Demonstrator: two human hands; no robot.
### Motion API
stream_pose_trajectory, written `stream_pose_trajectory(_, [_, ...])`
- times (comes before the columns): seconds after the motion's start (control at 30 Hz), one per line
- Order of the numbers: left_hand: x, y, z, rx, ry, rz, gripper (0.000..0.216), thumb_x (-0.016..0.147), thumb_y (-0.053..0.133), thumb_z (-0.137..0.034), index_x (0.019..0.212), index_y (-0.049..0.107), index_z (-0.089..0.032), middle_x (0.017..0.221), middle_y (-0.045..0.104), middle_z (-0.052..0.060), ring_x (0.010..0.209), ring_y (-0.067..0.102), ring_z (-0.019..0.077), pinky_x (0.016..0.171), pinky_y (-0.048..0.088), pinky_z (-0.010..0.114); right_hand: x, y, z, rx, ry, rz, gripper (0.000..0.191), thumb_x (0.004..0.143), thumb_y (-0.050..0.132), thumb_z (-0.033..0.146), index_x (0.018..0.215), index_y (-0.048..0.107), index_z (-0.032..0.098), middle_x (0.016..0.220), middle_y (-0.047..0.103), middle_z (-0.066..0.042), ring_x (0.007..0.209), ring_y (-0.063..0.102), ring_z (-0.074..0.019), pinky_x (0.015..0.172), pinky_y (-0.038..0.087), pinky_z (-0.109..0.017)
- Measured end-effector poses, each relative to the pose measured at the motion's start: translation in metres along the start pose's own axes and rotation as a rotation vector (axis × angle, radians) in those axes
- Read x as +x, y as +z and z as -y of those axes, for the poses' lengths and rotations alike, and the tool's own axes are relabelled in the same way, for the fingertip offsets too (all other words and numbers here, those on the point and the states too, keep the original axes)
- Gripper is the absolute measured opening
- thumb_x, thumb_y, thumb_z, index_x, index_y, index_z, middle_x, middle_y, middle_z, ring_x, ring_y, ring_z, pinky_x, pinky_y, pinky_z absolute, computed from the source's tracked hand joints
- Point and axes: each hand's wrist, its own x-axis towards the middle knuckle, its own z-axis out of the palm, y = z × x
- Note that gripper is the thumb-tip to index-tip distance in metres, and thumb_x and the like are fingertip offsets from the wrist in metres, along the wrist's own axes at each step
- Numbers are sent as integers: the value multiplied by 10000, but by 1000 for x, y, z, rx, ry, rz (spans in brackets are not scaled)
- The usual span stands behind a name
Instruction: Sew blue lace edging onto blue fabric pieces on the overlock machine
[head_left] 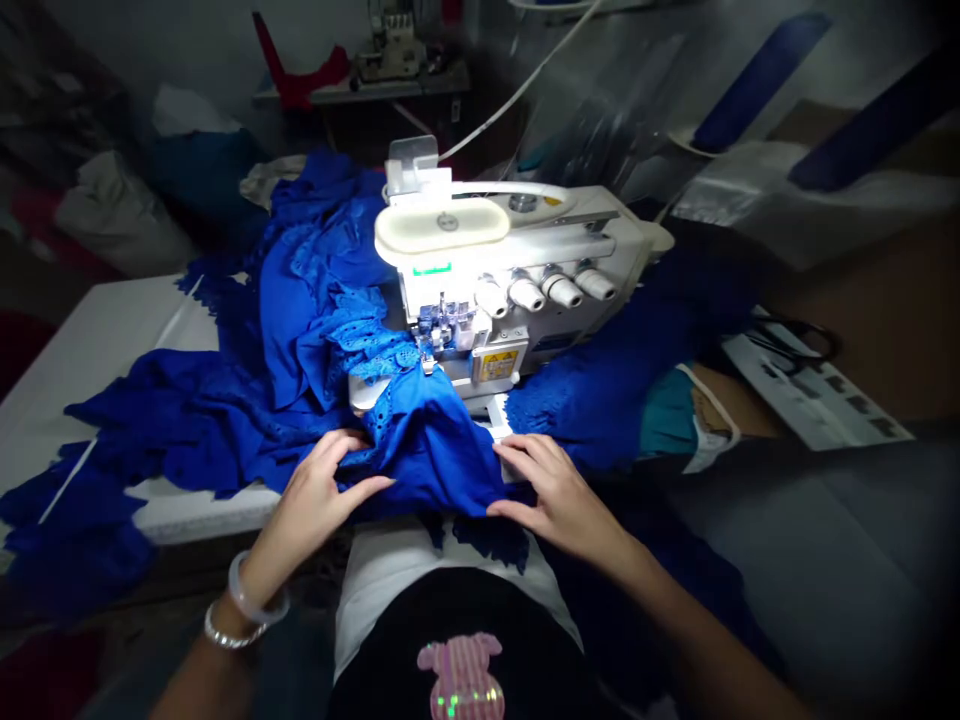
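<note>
A white overlock sewing machine (517,270) stands on the table, its presser foot (439,335) lit. Bright blue fabric (420,430) with a lace edge runs under the foot and spills toward me. My left hand (322,495) lies on the blue fabric left of the foot, fingers spread and pressing it flat. My right hand (551,485) rests on the fabric's right side near the machine's front plate, fingers stretched out. Two bracelets (244,610) circle my left wrist.
More blue cloth is heaped over the white table (97,340) at the left and behind the machine. Scissors (795,340) and a printed sheet (817,395) lie at the right. Another sewing machine (390,45) sits on a far table, with bags on the floor.
</note>
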Motion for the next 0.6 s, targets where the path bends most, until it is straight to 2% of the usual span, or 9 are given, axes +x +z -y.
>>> stream_pose_trajectory(0.1, [-3,-3,-20,36,32,-324,388,810,707,-432,1077,574,-184,1074,600,80,909,625,206,807,523,325,4,8,3,121,44,-135,547,802,755,382,1272,545,196,1189,627,-135,1131,551,-301,968,473,-473])
stream_pose_trajectory(0.17, [6,-4,-35,60,109,-417,352,858,662,-363,1154,569,-196,1095,586,86,860,617,189,787,524,323,13,20,9,218,56,-212,479,840,718,374,1259,561,205,1164,651,-129,1113,578,-290,962,484,-462])
stream_pose_trajectory(0.23, [26,-5,-41,153,196,-353,335,902,593,-355,1214,586,-235,1146,596,98,969,611,229,879,505,371,26,36,14,295,67,-270,376,877,674,340,1216,594,197,1114,676,-125,1056,616,-272,921,514,-432])
stream_pose_trajectory(0.33, [70,-10,-22,315,293,-184,472,862,572,-557,1240,624,-279,1154,622,106,1147,529,331,975,442,492,44,57,18,294,55,-307,181,925,585,268,1074,651,189,943,698,-94,929,643,-240,832,544,-388])
stream_pose_trajectory(0.4, [99,-19,0,252,397,4,636,785,551,-710,1236,639,-270,1076,644,88,1083,544,319,939,464,491,50,64,17,278,33,-331,138,930,566,249,1010,659,184,891,696,-86,897,637,-236,817,543,-385])
stream_pose_trajectory(0.43, [110,-25,9,221,394,37,626,803,493,-727,1195,667,-270,1015,645,75,999,568,287,912,478,466,50,64,17,275,19,-345,132,927,574,252,1001,657,182,900,701,-85,901,637,-233,826,542,-381])
stream_pose_trajectory(0.53, [125,-42,22,198,300,9,609,805,463,-729,1115,706,-265,778,570,27,750,564,206,789,505,380,37,54,14,270,-10,-396,127,906,624,279,1001,649,199,941,721,-52,906,655,-196,841,548,-329])
stream_pose_trajectory(0.6, [119,-48,18,198,234,-59,550,784,542,-676,1100,698,-253,844,592,35,823,603,235,791,496,377,19,40,8,237,40,-472,77,905,625,273,954,644,217,899,719,-24,872,662,-175,824,547,-307])
